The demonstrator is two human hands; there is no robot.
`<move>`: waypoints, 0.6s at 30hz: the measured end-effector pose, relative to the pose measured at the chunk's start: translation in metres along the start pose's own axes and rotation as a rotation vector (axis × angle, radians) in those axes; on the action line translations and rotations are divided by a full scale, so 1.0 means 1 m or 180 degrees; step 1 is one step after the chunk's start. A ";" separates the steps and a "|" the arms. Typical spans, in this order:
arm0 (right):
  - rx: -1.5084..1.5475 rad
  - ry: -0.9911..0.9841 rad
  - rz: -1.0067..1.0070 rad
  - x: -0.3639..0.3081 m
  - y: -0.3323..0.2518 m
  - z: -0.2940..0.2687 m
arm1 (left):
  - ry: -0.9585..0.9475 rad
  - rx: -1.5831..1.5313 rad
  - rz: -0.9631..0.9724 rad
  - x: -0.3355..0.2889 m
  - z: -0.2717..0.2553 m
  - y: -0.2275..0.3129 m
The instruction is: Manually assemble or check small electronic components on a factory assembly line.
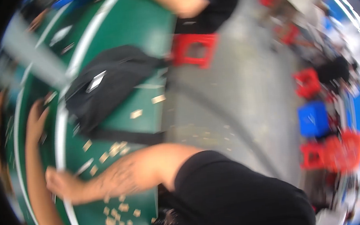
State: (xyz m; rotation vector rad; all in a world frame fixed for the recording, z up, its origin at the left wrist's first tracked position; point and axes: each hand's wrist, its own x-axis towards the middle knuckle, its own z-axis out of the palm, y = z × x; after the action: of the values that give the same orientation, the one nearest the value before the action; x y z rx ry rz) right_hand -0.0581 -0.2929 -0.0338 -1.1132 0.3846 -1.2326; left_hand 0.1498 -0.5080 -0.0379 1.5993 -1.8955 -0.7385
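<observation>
Black sleeve (239,189) foremost; right hand (65,186) curled, any hold lost in blur. Left hand (36,119) is nearer the small pale object (50,98), which slants up-right beside its part-spread fingers; cannot tell whether gripped.

I see the black bag (111,75) as main obstacle: on the worktop (139,23) it lies from the white strip (61,128) almost to the floor-side edge, and a dark band (130,136) reaches this edge. Beyond the bag, bare green gives room until another worker's arm (180,5). By the strip, right hand (65,184) and left forearm (43,201) close the way.
</observation>
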 end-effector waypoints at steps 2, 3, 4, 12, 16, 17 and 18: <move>0.0062 0.0088 -0.0091 -0.004 -0.001 0.032 | -0.0076 0.0267 -0.0448 -0.016 -0.053 -0.033; 0.0142 0.0061 0.0062 -0.001 0.002 0.026 | -0.0213 0.0265 -0.0612 0.004 -0.056 -0.043; 0.0346 -0.0103 0.0259 -0.006 -0.001 0.039 | -0.0235 0.0341 -0.0904 -0.004 -0.065 -0.053; -0.0408 0.1081 -0.0299 -0.024 0.075 0.093 | 0.0187 0.1229 0.0086 0.040 -0.017 -0.060; 0.0918 0.0379 0.0076 0.000 0.076 0.046 | 0.0183 0.1910 0.0395 0.060 0.036 0.080; 0.0630 0.0264 0.0194 -0.014 0.059 0.040 | 0.0057 0.2033 0.0284 0.040 0.034 0.080; 0.0454 0.0107 0.0043 -0.012 0.044 0.028 | 0.0065 0.2115 0.0298 0.034 0.037 0.084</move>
State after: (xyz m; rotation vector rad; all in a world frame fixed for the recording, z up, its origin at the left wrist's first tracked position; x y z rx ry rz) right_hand -0.0169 -0.2733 -0.0616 -0.9677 0.3237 -1.2485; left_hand 0.0615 -0.5270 -0.0020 1.8525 -2.3254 -0.0327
